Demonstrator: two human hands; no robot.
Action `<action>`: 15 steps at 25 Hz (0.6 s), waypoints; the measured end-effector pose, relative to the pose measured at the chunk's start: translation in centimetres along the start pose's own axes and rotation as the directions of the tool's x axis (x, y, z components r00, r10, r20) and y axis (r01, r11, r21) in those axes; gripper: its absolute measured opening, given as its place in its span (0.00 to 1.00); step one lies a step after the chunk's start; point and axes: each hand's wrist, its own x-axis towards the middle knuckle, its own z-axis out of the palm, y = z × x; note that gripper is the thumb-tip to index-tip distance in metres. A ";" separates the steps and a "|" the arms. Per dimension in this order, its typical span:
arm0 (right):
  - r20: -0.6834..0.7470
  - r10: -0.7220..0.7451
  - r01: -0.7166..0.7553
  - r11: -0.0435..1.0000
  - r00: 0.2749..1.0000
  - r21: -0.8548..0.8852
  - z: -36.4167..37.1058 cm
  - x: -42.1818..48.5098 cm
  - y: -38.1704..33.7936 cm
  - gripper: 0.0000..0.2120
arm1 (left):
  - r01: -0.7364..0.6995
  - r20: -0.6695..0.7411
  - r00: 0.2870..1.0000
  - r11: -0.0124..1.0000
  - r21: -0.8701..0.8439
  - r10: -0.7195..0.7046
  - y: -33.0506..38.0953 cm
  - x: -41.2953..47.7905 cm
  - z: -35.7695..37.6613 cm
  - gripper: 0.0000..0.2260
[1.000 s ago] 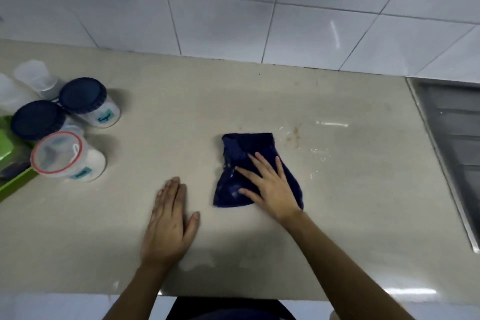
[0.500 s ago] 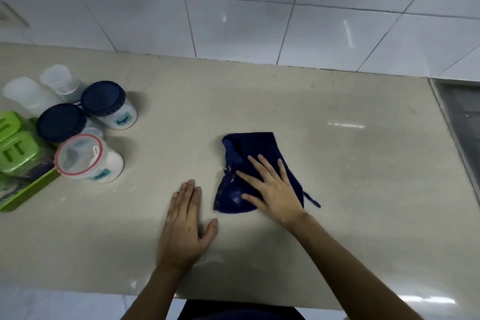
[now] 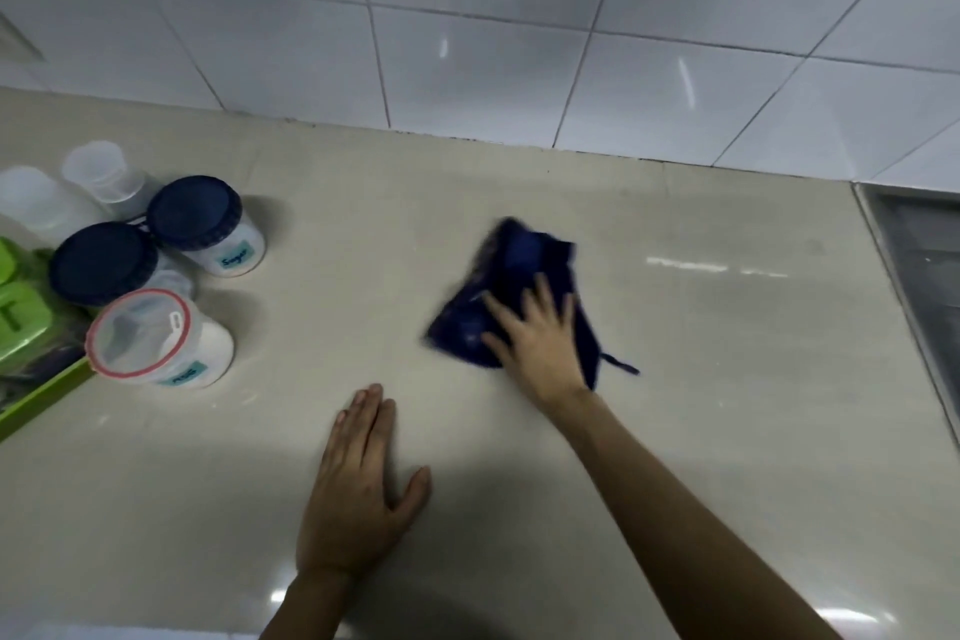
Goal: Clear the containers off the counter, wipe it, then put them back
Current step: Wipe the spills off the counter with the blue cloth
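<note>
A right hand (image 3: 540, 343), fingers spread, presses a blue cloth (image 3: 511, 270) onto mid-table (image 3: 727, 405); the left hand (image 3: 358, 483) lies flat, fingers together. Jars (image 3: 156, 276) wait far left. Firm, overlapping strokes should cover every patch.

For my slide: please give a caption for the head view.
Right hand wiping counter with blue cloth; left hand flat.
</note>
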 end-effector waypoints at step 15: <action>-0.134 0.055 -0.055 0.998 0.989 0.005 0.6 -6.5 3.1 0.24 | 0.048 0.023 0.999 0.999 0.026 -0.049 0.4 0.3 -0.1 0.35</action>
